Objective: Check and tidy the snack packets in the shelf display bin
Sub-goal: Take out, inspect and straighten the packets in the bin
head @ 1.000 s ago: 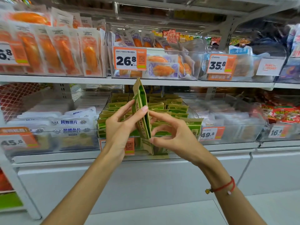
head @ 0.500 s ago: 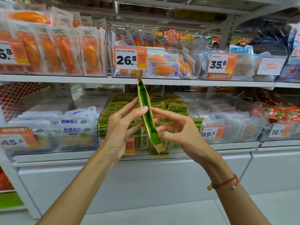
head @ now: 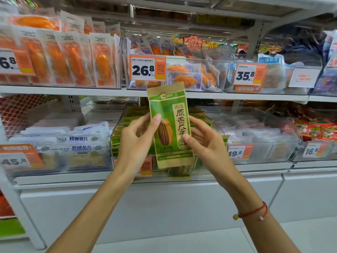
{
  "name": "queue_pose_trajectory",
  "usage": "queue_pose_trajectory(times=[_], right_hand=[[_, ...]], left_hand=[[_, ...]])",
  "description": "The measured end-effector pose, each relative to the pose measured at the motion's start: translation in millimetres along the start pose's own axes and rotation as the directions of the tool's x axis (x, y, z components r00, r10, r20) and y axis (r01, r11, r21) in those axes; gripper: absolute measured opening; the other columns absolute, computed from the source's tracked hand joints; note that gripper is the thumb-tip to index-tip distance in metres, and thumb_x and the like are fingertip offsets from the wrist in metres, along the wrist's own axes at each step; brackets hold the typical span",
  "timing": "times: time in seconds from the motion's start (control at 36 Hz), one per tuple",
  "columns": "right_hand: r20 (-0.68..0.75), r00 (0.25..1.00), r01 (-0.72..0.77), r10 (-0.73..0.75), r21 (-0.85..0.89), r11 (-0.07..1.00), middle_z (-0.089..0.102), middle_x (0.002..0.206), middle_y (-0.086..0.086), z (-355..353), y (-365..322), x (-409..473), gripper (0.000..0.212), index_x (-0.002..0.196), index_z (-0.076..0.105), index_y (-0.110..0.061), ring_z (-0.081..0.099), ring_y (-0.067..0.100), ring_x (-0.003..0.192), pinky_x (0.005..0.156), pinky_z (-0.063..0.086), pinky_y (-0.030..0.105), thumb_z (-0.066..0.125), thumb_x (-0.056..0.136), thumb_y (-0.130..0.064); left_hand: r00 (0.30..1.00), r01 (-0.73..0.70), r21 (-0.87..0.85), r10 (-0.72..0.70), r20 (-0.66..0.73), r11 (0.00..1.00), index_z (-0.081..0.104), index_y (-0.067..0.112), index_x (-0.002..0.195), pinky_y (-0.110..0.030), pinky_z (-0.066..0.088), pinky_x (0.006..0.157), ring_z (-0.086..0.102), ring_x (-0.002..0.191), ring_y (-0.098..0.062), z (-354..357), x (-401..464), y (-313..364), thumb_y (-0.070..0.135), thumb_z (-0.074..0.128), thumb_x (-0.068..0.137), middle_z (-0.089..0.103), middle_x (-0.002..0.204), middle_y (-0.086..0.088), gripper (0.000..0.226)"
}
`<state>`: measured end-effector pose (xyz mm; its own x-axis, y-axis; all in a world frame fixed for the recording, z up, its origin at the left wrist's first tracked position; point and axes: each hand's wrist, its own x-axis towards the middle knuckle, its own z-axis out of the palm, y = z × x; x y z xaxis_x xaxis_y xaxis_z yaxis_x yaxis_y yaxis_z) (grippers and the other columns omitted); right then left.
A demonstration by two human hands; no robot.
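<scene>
Packet (head: 170, 125) pinched at both side edges by left hand (head: 135, 143) and right hand (head: 206, 141).

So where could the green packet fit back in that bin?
The green packet is pinched by the left hand and right hand. The bin looks packed with green packets; no bare gap shows. The bin's near front is hidden behind the hands.
</scene>
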<state>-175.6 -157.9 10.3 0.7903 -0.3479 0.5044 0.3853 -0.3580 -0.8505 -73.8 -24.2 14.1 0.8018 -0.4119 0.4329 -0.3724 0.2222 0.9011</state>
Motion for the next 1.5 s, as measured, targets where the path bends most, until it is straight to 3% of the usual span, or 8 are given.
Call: queue_pose_trajectory(times=[0.19, 0.39, 0.56, 0.69, 1.0, 1.25, 1.42, 1.5], right_hand=[[-0.19, 0.981, 0.002, -0.034, -0.164, 0.986, 0.065, 0.112, -0.013, 10, 5, 2, 0.034, 0.122, 0.055, -0.025, 0.063, -0.004, 0.099, 0.077, 0.051, 0.013, 0.065, 0.09, -0.018], [-0.223, 0.971, -0.091, 0.088, -0.005, 0.996, 0.063, 0.117, -0.01, 15, -2, 3, 0.066, 0.125, 0.056, -0.028, 0.063, -0.008, 0.097, 0.076, 0.054, 0.013, 0.066, 0.065, -0.054], [-0.201, 0.974, -0.096, 0.1, 0.03, 0.995, 0.074, 0.09, -0.009, 10, 1, 4, 0.012, 0.098, 0.067, -0.023, 0.07, 0.005, 0.086, 0.063, 0.055, 0.018, 0.056, 0.095, -0.026], [-0.164, 0.982, -0.104, 0.098, -0.026, 0.994, 0.075, 0.083, -0.009, 6, 5, 3, 0.025, 0.095, 0.068, -0.03, 0.071, 0.007, 0.078, 0.063, 0.056, 0.02, 0.046, 0.101, -0.021], [-0.196, 0.966, -0.16, 0.17, 0.066, 0.985, 0.075, 0.096, -0.003, 1, 7, 4, 0.025, 0.109, 0.067, -0.02, 0.072, 0.012, 0.088, 0.065, 0.056, 0.019, 0.044, 0.101, -0.025], [0.109, 0.984, -0.163, 0.14, 0.244, 0.956, 0.069, 0.121, 0.002, -7, -3, 1, 0.058, 0.132, 0.053, -0.015, 0.065, 0.018, 0.112, 0.091, 0.055, 0.032, 0.067, 0.076, -0.008], [-0.051, 0.998, -0.037, 0.045, 0.149, 0.988, 0.07, 0.115, -0.009, -1, -5, -3, 0.053, 0.124, 0.058, -0.023, 0.067, 0.007, 0.106, 0.083, 0.055, 0.022, 0.064, 0.082, 0.009], [-0.122, 0.988, 0.105, -0.099, 0.038, 0.994, 0.069, 0.114, -0.013, 3, -7, -5, 0.055, 0.121, 0.057, -0.03, 0.066, 0.005, 0.107, 0.085, 0.054, 0.019, 0.066, 0.082, 0.009]], left_hand=[[0.992, -0.092, -0.014, 0.091, -0.085, 0.996, 0.067, 0.033, 0.107, -0.016, 0.055, 0.071, 0.07, 0.088, 0.001, 3, -4, -1, 0.029, 0.074, 0.082, 0.073, 0.092, 0.019, 0.026], [0.953, -0.245, 0.335, 0.29, -0.091, 0.91, 0.067, 0.044, 0.104, -0.03, 0.057, 0.069, 0.065, 0.079, 0.0, 10, -13, -1, 0.051, 0.075, 0.07, 0.068, 0.088, 0.025, 0.036], [0.965, -0.259, 0.265, 0.238, 0.106, 0.929, 0.07, 0.034, 0.113, -0.017, 0.056, 0.071, 0.063, 0.093, 0.004, 14, -13, -6, 0.04, 0.074, 0.075, 0.064, 0.109, 0.022, 0.039], [0.961, -0.268, 0.264, 0.24, 0.135, 0.926, 0.071, 0.036, 0.105, -0.016, 0.056, 0.07, 0.06, 0.095, 0.007, 15, -11, -8, 0.026, 0.074, 0.083, 0.061, 0.111, 0.026, 0.025], [0.991, -0.125, 0.35, 0.135, -0.006, 0.928, 0.058, 0.045, 0.111, -0.025, 0.056, 0.075, 0.06, 0.088, 0.014, 11, -9, -7, 0.069, 0.067, 0.056, 0.059, 0.103, 0.03, 0.06], [0.996, 0.037, -0.1, -0.028, 0.084, 0.994, 0.058, 0.03, 0.11, -0.01, 0.051, 0.058, 0.07, 0.077, 0.004, 9, -8, -5, 0.029, 0.071, 0.083, 0.07, 0.085, 0.018, 0.03], [0.993, -0.097, 0.274, 0.112, -0.037, 0.957, 0.054, 0.037, 0.128, -0.023, 0.05, 0.086, 0.052, 0.114, -0.001, 12, -8, -15, 0.068, 0.057, 0.069, 0.053, 0.119, 0.019, 0.066], [0.989, -0.129, 0.275, 0.144, -0.034, 0.953, 0.053, 0.038, 0.132, -0.018, 0.052, 0.079, 0.056, 0.108, -0.002, 11, -7, -8, 0.064, 0.06, 0.07, 0.054, 0.12, 0.016, 0.068]])
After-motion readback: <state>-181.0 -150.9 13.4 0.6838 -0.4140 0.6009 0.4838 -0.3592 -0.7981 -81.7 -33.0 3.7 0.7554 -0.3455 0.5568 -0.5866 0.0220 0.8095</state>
